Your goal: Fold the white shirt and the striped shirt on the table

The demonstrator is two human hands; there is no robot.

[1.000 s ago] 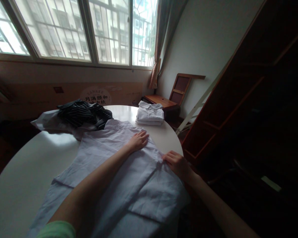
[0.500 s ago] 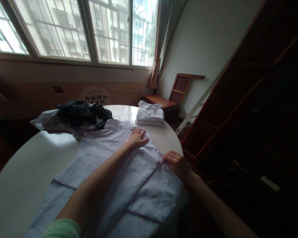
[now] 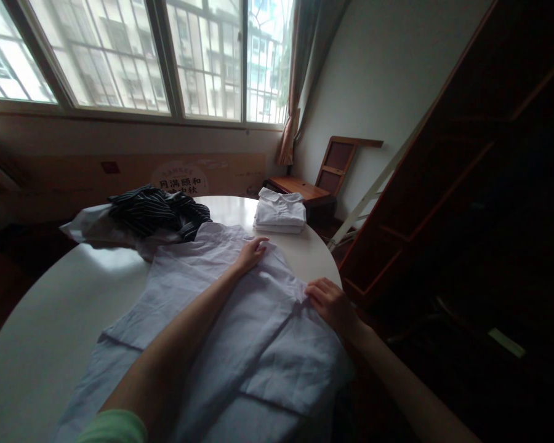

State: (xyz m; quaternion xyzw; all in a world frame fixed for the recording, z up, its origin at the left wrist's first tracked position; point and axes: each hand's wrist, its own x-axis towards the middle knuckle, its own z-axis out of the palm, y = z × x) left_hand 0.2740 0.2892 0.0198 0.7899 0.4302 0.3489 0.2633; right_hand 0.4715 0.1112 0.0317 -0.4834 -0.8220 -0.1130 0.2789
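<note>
On the round white counter [image 3: 50, 320] a pale lilac shirt [image 3: 203, 320] lies spread flat, reaching from the near edge to the middle. Left hand [image 3: 250, 251]: fingers curled, pinching the cloth at the shirt's far end near the collar; grip looks closed on fabric, thumb hidden. Right hand [image 3: 329, 303]: at the shirt's right edge, close to the counter rim, fingers bent over the seam where the short sleeve [image 3: 295, 363] meets the body; gripping or only pressing, cannot tell. Sleeve appears already turned in over the body on the right side, with a straight crease running down. Left side of the shirt is unfolded, its sleeve lying out flat. Judged state: early in the fold, one side in, the other side and the lengthwise folds left. Beyond the shirt: a finished folded white garment [image 3: 279, 212] near the far rim, and a striped dark garment [image 3: 159, 210] heaped unfolded on pale cloth.
</note>
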